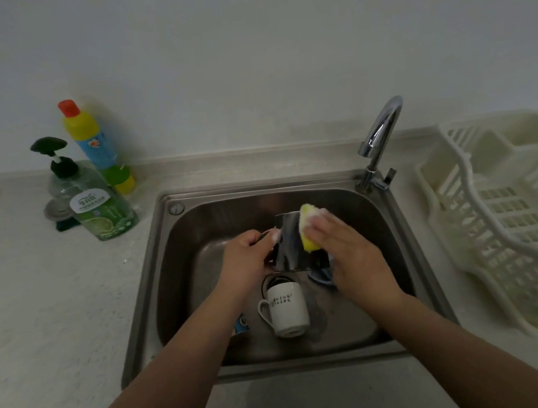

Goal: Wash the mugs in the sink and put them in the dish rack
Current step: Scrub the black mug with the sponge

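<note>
Over the steel sink (168, 287) my left hand (247, 258) grips a black mug (289, 246) by its handle side, held above the basin. My right hand (343, 252) holds a soapy yellow sponge (307, 229) against the mug's right side. A white mug (287, 308) with dark lettering lies on its side on the sink floor below my hands. Part of a blue object (323, 277) shows under my right hand, and a blue-printed item (242, 323) peeks out beside my left forearm. The cream dish rack (512, 221) stands to the right of the sink.
A chrome tap (380, 143) rises at the sink's back right corner. On the counter at the left stand a green pump bottle of dish soap (98, 207) and a yellow bottle with a red cap (93, 145). A sink strainer (56, 209) lies behind the pump bottle.
</note>
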Available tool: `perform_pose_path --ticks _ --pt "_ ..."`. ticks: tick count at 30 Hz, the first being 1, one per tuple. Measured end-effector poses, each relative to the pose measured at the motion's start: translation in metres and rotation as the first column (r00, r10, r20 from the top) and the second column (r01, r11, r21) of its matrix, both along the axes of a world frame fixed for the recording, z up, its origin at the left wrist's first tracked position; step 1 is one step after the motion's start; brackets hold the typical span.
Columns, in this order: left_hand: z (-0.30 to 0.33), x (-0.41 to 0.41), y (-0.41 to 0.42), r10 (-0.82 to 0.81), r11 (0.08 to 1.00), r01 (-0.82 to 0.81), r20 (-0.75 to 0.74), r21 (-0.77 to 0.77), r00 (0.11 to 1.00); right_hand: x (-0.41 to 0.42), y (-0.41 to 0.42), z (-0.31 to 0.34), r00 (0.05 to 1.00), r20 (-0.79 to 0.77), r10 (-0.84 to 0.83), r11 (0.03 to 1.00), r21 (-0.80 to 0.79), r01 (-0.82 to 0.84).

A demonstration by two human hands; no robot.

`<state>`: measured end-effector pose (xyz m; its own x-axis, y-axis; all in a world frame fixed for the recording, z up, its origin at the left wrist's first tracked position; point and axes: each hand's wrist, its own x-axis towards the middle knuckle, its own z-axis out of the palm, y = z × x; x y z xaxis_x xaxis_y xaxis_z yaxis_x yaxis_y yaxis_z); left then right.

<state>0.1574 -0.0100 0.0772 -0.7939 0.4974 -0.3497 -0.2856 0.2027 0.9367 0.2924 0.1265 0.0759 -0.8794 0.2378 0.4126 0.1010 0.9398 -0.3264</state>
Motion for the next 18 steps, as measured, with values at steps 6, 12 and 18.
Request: perform_pose_path --ticks 6,12,18 --pt "-0.001 -0.004 -0.006 -0.033 0.996 0.023 0.124 0.081 0.992 0.031 -0.016 -0.007 0.988 -0.014 0.154 0.988 0.010 -0.153" --pt "0.003 0.000 -0.005 -0.059 0.975 -0.005 0.274 0.224 0.960 0.028 -0.015 0.004 0.994 -0.033 -0.106 0.938 -0.334 0.089" --pt "-0.003 0.000 -0.003 -0.088 0.978 0.029 0.286 0.205 0.954 0.010 -0.001 0.005 0.989 -0.049 -0.139 0.903 -0.416 0.106"
